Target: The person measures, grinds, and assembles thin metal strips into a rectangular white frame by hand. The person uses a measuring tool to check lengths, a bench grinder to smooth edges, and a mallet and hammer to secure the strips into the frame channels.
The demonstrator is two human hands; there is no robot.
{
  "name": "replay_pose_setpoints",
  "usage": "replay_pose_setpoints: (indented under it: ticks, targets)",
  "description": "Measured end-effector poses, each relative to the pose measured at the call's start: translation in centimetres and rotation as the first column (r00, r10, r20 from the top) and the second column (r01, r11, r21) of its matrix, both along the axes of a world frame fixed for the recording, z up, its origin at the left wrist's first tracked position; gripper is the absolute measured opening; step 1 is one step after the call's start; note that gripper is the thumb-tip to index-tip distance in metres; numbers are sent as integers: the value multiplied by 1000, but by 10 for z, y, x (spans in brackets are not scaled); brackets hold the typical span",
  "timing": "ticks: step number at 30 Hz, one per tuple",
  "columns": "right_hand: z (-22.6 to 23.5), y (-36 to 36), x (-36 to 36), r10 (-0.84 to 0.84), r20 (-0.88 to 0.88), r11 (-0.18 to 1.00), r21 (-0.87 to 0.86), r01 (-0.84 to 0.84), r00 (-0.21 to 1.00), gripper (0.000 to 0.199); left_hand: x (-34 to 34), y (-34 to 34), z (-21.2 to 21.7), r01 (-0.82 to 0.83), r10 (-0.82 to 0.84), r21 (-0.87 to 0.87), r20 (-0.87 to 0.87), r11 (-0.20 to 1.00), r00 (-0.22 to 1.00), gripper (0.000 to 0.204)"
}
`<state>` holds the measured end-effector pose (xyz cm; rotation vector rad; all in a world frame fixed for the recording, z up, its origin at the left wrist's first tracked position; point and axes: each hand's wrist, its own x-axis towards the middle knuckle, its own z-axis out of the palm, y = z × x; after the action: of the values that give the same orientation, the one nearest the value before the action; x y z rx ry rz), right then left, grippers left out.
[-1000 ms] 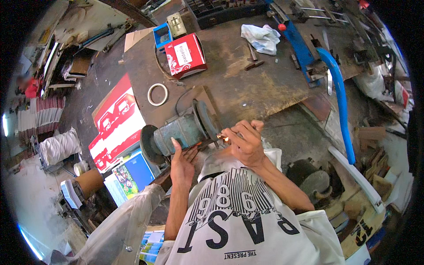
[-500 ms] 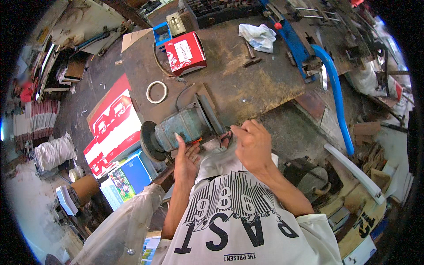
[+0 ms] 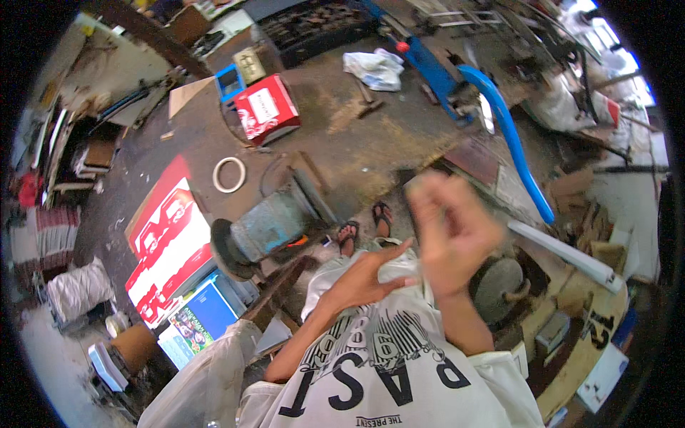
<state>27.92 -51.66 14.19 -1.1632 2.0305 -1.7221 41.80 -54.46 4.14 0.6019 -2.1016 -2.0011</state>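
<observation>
My left hand [image 3: 374, 274] is in front of my shirt, fingers stretched out toward the right, and I see nothing in it. My right hand [image 3: 457, 239] is raised to the right of it, smeared by motion. Its fingers look bent, but whether they hold anything is unclear. Left of both hands, the bench grinder [image 3: 267, 227] sits at the table's near edge, its body worn blue-green. One dark round wheel [image 3: 230, 250] is at its left end and another wheel [image 3: 314, 192] at its right. Neither hand touches the grinder.
Red-and-white printed sheets [image 3: 171, 246] and a blue booklet [image 3: 210, 308] lie left of the grinder. Farther back are a tape roll [image 3: 229, 175], a red box [image 3: 267, 110], a hammer [image 3: 369, 105] and a white cloth [image 3: 374, 69]. A blue curved lever [image 3: 517, 135] juts toward me on the right.
My left hand has left the grinder's front and moved right, across my shirt. My right hand has moved away from the right wheel, rightward. The view has shifted, so the table things appear farther left.
</observation>
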Motion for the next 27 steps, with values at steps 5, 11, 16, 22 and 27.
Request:
replay_pose_setpoints:
  ticks: [5, 11, 16, 22, 27]
  targets:
    - [14, -19, -74, -218, 480, 841, -349, 413, 850, 29, -15, -1, 5, 51, -55, 90, 45, 995, 997, 36]
    - [-11, -20, -108, -374, 366, 841, -253, 478, 852, 36, 2, 10, 28, -245, 245, 19, 10, 969, 970, 25]
    - [-10, 25, -40, 785, -414, 597, 705, -384, 461, 43, 24, -1, 27, -186, 202, -237, 43, 953, 978, 29]
    - [-35, 18, -29, 919, -159, 353, 743, -569, 362, 37, 66, 17, -6, -470, 448, 189, 146, 862, 882, 35]
    - [-60, -12, -12, 745, -294, 568, 751, -338, 599, 30, 106, -17, -46, -674, 729, 719, 369, 170, 577, 79]
